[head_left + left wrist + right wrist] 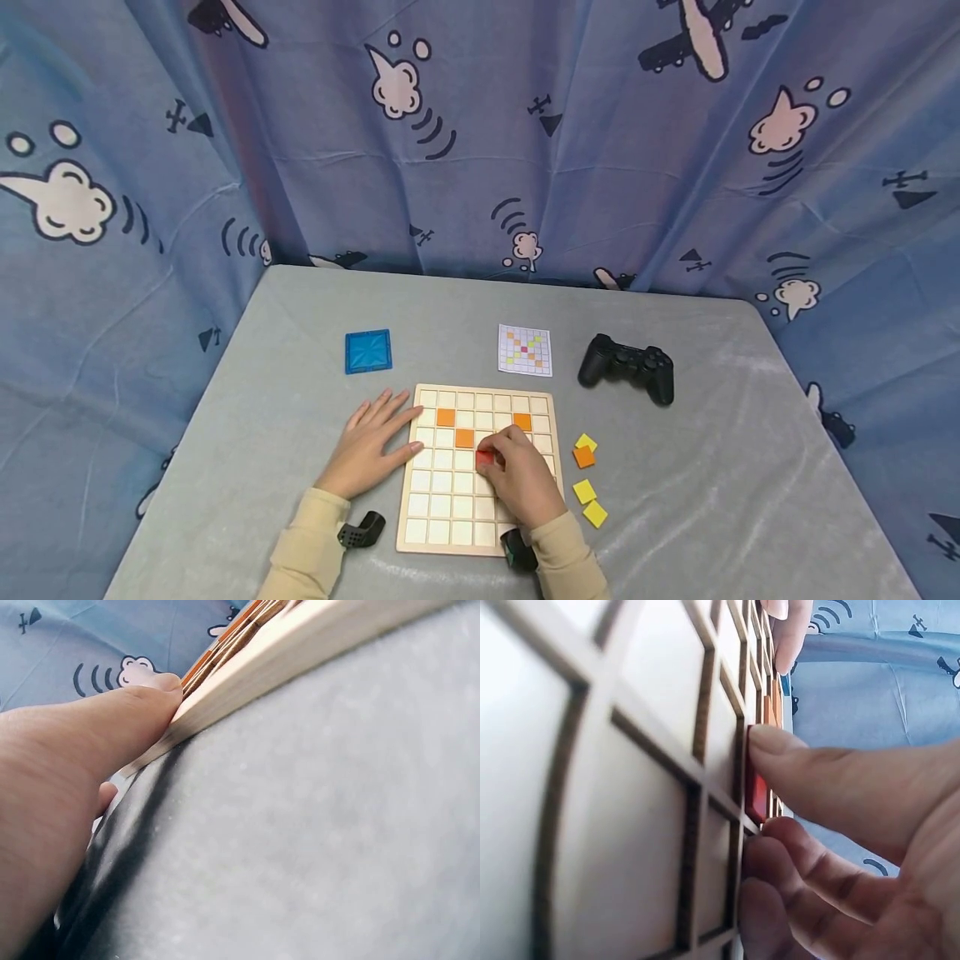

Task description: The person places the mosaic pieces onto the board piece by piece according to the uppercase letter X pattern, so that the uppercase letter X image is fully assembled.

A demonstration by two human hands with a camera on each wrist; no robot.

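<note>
The left hand (371,446) lies flat against the left edge of the wooden grid board (442,508), blocking that side. The right hand (521,475) covers the board's middle right. Loose yellow and orange tiles (585,479) crowd the right edge. The game controller (628,367), pattern card (525,349) and blue tile (368,351) stand behind; bare worktop (750,467) lies far right.

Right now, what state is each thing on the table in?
left hand: flat, fingers straight, against the board's left edge
right hand: pinches the red tile
red tile: held over a board cell, seating unclear
wooden grid board: flat, three orange tiles placed
loose tiles: right of board, unplaced
pattern card: face up
black controller: idle
blue square: flat, untouched
</note>
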